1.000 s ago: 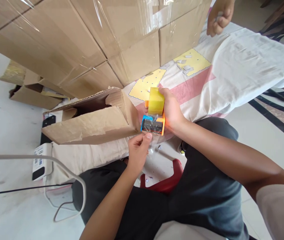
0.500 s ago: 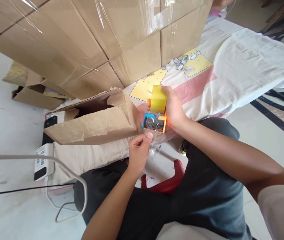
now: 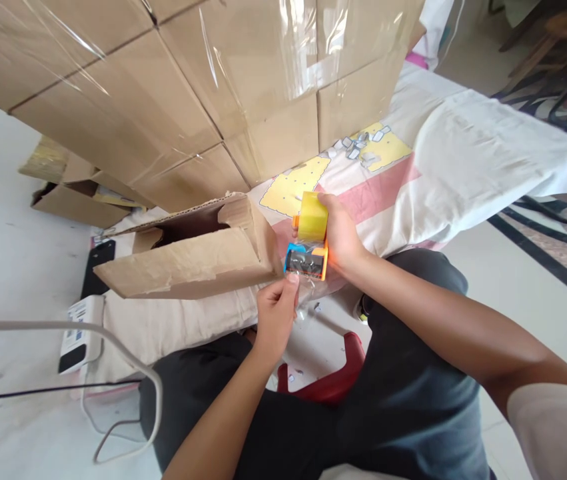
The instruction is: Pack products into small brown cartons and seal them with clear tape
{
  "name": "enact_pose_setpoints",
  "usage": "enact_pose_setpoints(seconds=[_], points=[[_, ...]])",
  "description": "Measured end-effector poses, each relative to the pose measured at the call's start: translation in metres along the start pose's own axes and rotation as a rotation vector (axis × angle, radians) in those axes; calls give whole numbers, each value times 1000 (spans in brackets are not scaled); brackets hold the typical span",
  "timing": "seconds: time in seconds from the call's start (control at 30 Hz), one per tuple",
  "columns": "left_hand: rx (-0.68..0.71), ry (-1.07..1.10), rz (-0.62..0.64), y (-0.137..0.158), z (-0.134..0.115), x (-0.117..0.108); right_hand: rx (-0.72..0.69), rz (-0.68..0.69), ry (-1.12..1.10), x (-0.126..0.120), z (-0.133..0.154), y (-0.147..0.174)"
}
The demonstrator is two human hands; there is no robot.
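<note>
A tape dispenser (image 3: 306,261) with blue and orange sides and a roll of yellowish tape (image 3: 314,217) is gripped in my right hand (image 3: 342,233). Its fingers wrap behind the roll, partly hidden. Just below the dispenser's front edge, my left hand (image 3: 277,312) pinches the loose end of the clear tape between thumb and forefinger. A strip of that tape hangs down beside the fingers. To the left of both hands lies a cardboard box (image 3: 188,265) with its top flaps up, its inside dark.
Stacked cartons (image 3: 273,87) under clear film rise behind the cloth-covered surface (image 3: 483,147). Smaller cardboard pieces (image 3: 80,200) lie at far left, near a white power strip (image 3: 80,333) and a looping cable (image 3: 153,380). A red stool (image 3: 333,380) stands below.
The camera view has shifted a little, so the scene sits lower. My left thumb is now closer to the dispenser's front edge; both hands keep their holds.
</note>
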State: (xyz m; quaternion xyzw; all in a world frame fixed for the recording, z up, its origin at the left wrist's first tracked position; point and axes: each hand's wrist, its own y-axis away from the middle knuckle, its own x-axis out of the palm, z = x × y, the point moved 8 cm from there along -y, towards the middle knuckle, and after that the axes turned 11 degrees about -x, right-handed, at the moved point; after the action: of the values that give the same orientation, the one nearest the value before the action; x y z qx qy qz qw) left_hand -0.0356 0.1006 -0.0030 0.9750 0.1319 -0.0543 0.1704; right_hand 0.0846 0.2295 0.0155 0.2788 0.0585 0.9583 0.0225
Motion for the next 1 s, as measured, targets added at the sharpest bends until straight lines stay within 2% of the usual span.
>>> enact_pose_setpoints(seconds=[0.17, 0.3, 0.37, 0.47, 0.57, 0.63, 0.73, 0.8, 0.9, 0.93, 0.97, 1.0], points=[[2, -19, -60, 5, 2, -2, 87, -33, -80, 4, 2, 7], [62, -72, -86, 10, 0, -1, 103, -38, -148, 7, 11, -12], [99, -92, -90, 12, -3, -2, 9, -37, -115, 5, 23, -31], [157, -69, -90, 15, -10, -7, -297, -14, 86, -5, 57, -59], [193, 3, -77, 16, -19, -13, -569, -60, 378, -24, 84, -79], [213, 45, -81, 18, -25, -18, -581, -100, 552, -41, 86, -94], [254, 93, -98, 21, -34, -25, -454, -99, 743, -63, 75, -117], [274, 115, -111, 24, -38, -29, -433, -153, 815, -75, 74, -122], [315, 120, -134, 27, -43, -36, -598, -365, 876, -84, 96, -101], [335, 115, -143, 28, -45, -38, -675, -382, 872, -79, 104, -88], [356, 108, -153, 30, -48, -41, -729, -327, 852, -70, 109, -75], [372, 100, -166, 31, -49, -43, -759, -207, 815, -56, 111, -61]])
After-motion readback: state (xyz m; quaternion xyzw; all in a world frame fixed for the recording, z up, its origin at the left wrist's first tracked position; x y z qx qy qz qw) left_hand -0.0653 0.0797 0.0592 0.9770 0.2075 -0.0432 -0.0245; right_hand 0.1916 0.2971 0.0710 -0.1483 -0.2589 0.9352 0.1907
